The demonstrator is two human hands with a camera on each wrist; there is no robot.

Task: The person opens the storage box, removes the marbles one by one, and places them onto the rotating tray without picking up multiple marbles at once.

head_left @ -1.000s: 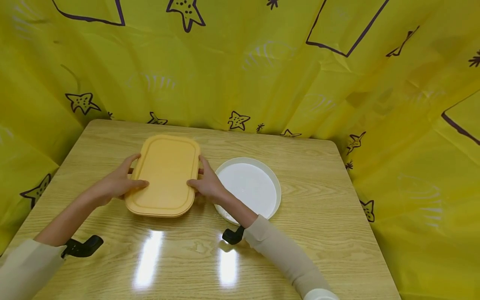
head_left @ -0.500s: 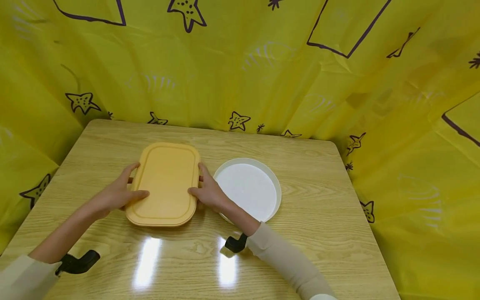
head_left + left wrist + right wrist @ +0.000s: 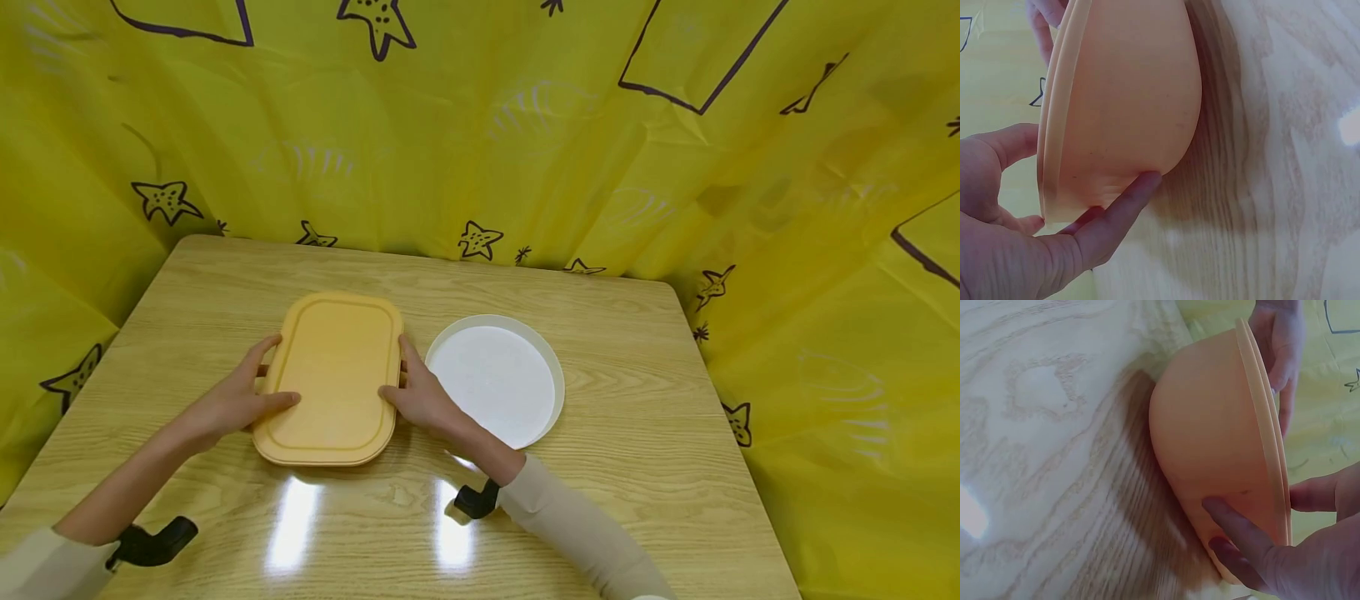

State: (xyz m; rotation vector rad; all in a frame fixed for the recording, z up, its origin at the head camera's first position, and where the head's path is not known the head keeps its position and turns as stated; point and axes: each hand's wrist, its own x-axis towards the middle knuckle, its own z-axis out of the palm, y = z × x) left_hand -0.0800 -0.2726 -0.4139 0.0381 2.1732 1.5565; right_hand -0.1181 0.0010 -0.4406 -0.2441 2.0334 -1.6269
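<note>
A yellow-orange rectangular food container (image 3: pixel 333 375) with rounded corners and a matching lid lies left of the table's middle. My left hand (image 3: pixel 243 392) grips its left side, thumb on top of the lid and fingers against the side wall. On the opposite side my right hand (image 3: pixel 423 396) holds it the same way. Both wrist views show the deep container wall (image 3: pixel 1129 94) below the lid rim (image 3: pixel 1263 419), fingers pressed into it. The base is close to the wood; whether it touches all round I cannot tell. What is inside is hidden by the lid.
A round white tray (image 3: pixel 495 387) with a raised rim sits on the wooden table (image 3: pixel 622 400), just right of the container and partly behind my right forearm. Yellow curtains (image 3: pixel 420 133) hang along the back and sides of the table.
Held in both hands, the container has come nearer to me, mostly in the first half second and slightly since. The grip looks the same. The white tray has stayed in place.
</note>
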